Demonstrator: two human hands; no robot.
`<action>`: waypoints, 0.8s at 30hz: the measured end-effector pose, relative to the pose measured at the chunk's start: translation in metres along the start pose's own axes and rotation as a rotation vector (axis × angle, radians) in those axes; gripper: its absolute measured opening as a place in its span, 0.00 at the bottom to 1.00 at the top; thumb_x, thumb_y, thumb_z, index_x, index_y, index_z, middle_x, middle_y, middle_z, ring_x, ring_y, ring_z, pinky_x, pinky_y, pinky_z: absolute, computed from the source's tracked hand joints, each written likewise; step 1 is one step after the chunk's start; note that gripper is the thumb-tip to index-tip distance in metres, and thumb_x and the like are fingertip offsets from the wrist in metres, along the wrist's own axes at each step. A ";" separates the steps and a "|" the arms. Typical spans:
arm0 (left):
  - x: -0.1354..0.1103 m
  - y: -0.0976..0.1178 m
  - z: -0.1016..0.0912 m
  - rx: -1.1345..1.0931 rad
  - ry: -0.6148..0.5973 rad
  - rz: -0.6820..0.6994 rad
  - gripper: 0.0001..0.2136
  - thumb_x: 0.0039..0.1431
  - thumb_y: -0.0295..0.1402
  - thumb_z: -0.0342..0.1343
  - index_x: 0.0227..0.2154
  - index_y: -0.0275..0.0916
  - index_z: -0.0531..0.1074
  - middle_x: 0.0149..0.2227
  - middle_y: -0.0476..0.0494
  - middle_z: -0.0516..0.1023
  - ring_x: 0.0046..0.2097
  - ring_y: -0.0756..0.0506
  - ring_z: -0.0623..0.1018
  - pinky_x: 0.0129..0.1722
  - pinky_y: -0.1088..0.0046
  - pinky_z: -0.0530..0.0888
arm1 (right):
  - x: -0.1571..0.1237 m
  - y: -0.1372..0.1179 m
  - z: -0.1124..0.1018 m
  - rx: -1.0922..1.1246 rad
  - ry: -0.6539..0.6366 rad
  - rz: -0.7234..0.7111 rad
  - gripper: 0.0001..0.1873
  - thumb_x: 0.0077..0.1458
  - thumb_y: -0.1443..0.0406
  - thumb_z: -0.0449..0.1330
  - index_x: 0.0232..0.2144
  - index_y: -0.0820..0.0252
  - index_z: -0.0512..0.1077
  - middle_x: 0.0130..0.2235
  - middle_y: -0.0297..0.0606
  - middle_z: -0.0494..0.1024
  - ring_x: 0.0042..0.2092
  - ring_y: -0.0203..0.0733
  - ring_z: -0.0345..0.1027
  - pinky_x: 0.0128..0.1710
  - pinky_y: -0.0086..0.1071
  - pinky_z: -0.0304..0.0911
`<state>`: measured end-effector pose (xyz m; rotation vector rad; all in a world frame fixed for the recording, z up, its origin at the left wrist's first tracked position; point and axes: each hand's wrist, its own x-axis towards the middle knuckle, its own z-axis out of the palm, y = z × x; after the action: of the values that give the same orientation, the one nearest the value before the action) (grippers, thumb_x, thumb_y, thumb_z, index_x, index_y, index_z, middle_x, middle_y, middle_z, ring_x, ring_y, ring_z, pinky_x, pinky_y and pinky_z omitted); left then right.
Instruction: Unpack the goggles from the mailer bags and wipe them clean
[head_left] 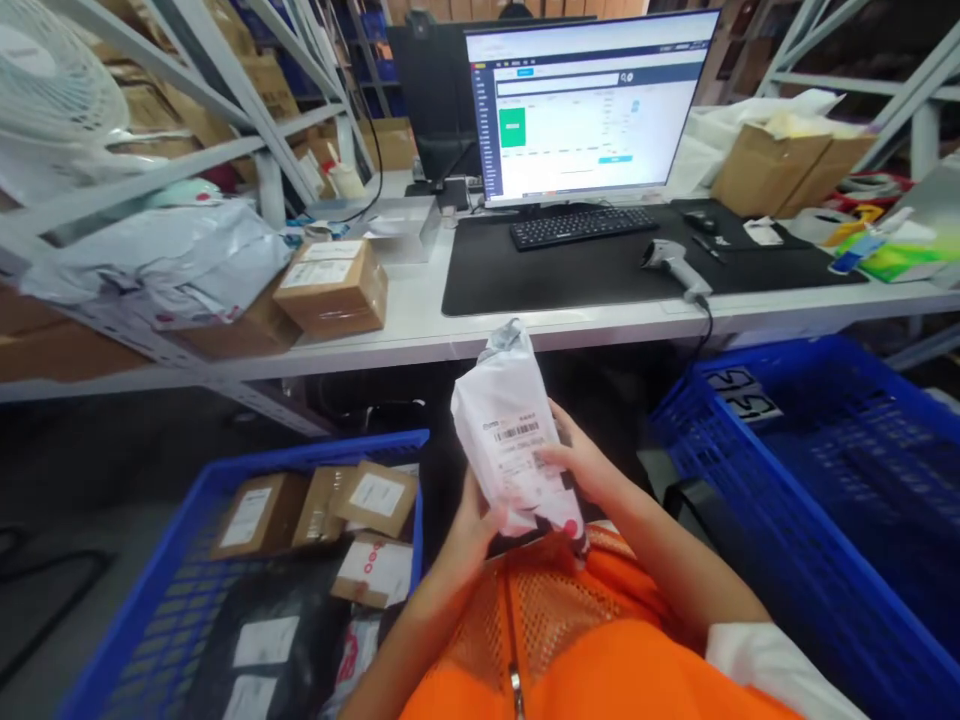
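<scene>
A white plastic mailer parcel point(510, 400) with a barcode label on its upper face is held between my hands, in front of the orange vest and below the desk's front edge. My left hand point(478, 515) is closed on its lower left side, with part of the fingers hidden beneath the parcel. On the right side, my right hand point(581, 455) grips it, the thumb lying over the label and the other fingers partly behind. The parcel tilts with its crumpled top end pointing away from me.
At left, a blue crate point(315, 448) holds several parcels; another blue crate point(720, 420) stands at right. On the desk point(420, 345) are a cardboard box point(337, 290), monitor point(585, 110), keyboard point(581, 228) and corded barcode scanner point(675, 268). A fan point(52, 80) is upper left.
</scene>
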<state>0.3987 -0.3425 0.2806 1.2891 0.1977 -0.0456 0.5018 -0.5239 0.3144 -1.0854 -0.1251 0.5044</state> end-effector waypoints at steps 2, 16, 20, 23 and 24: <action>-0.004 -0.018 0.013 -0.071 0.014 -0.140 0.38 0.52 0.49 0.66 0.63 0.41 0.61 0.61 0.33 0.71 0.60 0.32 0.72 0.55 0.55 0.74 | -0.005 0.005 -0.002 -0.038 0.030 0.000 0.46 0.43 0.61 0.73 0.63 0.50 0.62 0.54 0.39 0.75 0.55 0.53 0.69 0.54 0.47 0.67; -0.008 -0.023 0.023 -0.249 0.004 -0.041 0.35 0.51 0.40 0.66 0.62 0.40 0.64 0.57 0.34 0.75 0.58 0.32 0.74 0.57 0.52 0.73 | -0.023 0.023 -0.017 -0.145 0.053 0.089 0.46 0.45 0.56 0.72 0.64 0.50 0.60 0.62 0.41 0.68 0.63 0.53 0.62 0.65 0.51 0.55; -0.001 -0.034 0.015 -0.296 0.074 0.027 0.38 0.48 0.42 0.69 0.62 0.41 0.65 0.58 0.35 0.74 0.59 0.33 0.73 0.58 0.55 0.70 | -0.036 0.033 -0.010 -0.176 0.105 0.163 0.47 0.41 0.57 0.74 0.63 0.48 0.62 0.56 0.43 0.75 0.55 0.59 0.72 0.54 0.55 0.67; 0.014 -0.035 0.006 -0.501 0.094 0.005 0.41 0.56 0.54 0.57 0.69 0.46 0.50 0.53 0.36 0.76 0.54 0.35 0.76 0.51 0.54 0.72 | -0.028 0.033 -0.009 -0.106 0.141 0.207 0.38 0.46 0.49 0.68 0.59 0.50 0.67 0.44 0.46 0.82 0.36 0.60 0.78 0.32 0.52 0.73; 0.019 -0.035 0.002 -0.548 0.097 -0.006 0.41 0.59 0.57 0.52 0.71 0.48 0.45 0.52 0.37 0.76 0.51 0.37 0.77 0.49 0.55 0.73 | -0.019 0.028 -0.008 -0.097 0.115 0.197 0.35 0.48 0.46 0.65 0.56 0.51 0.70 0.41 0.46 0.82 0.33 0.60 0.77 0.28 0.51 0.73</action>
<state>0.4130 -0.3530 0.2451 0.7441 0.2748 0.0631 0.4784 -0.5285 0.2892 -1.2253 0.0594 0.6162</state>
